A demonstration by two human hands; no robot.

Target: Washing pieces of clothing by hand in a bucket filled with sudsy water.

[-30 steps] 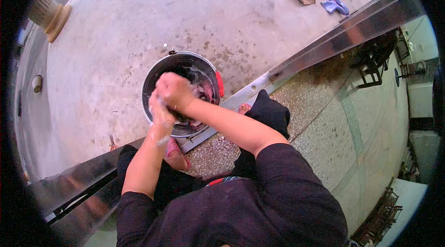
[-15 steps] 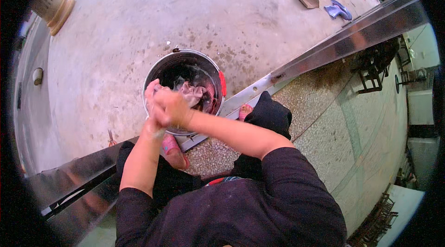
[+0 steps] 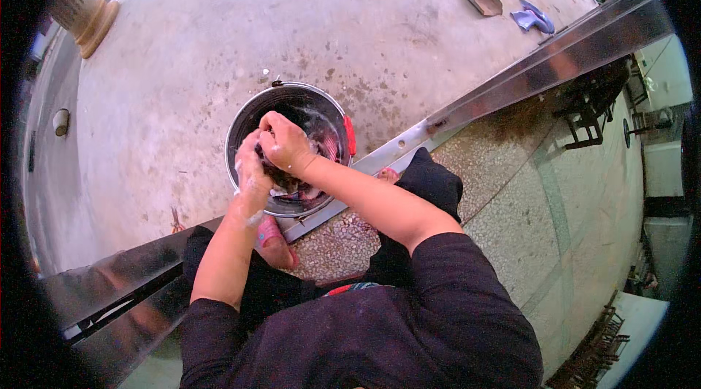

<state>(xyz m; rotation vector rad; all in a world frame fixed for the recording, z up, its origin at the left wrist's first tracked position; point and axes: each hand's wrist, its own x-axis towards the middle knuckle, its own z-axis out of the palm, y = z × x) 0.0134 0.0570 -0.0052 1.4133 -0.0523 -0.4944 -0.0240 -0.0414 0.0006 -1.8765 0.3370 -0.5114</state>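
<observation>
A round, dark-walled bucket with a pale metal rim (image 3: 244, 122) stood on the grey concrete ground (image 3: 219, 39), close beside the long shiny metal rail (image 3: 400, 144) that ran diagonally between the concrete and the speckled stone floor (image 3: 504, 177). Dark and pinkish cloth (image 3: 330, 145) lay inside it, with streaks of whitish suds, and a bright red grip (image 3: 350, 136) showed at the right side of the rim.

The person's bare left hand (image 3: 250, 159) and bare right hand (image 3: 286, 144) met over the left half of the bucket, close together, with suds on both. The right hand's fingers were curled toward the left hand, leaving a narrow gap with something dark in it; whether either hand gripped cloth could not be told.

A pink sandal (image 3: 269, 230) was on a foot just below the bucket, near the rail. Dark wet spots marked the concrete beyond the rim. Well apart, toward the upper right, a metal dustpan (image 3: 482, 1) lay near a crumpled-looking blue-violet object (image 3: 531, 17), while a fluted, pale stone-like column (image 3: 84, 17) rose at the upper left.
</observation>
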